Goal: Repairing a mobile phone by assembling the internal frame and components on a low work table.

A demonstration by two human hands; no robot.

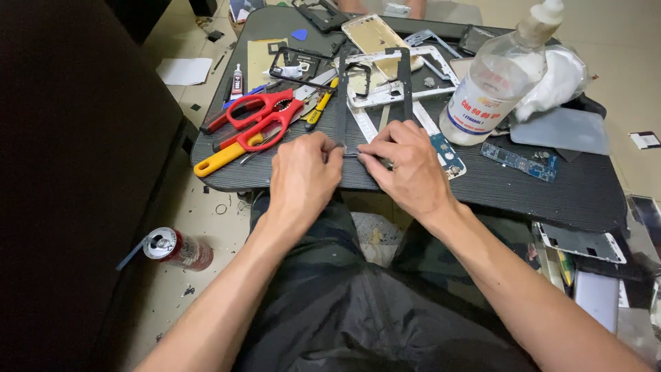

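Both my hands pinch the near end of a thin dark phone frame that stands on a small dark table over my lap. My left hand grips its near left corner; my right hand grips the bottom edge beside it. The frame's long sides run away from me over white phone frames. Fingers hide the frame's near edge.
Red-handled scissors and a yellow-handled tool lie left of my hands. A clear plastic bottle stands to the right, with blue circuit boards near it. A gold phone back lies farther off. A drink can lies on the floor.
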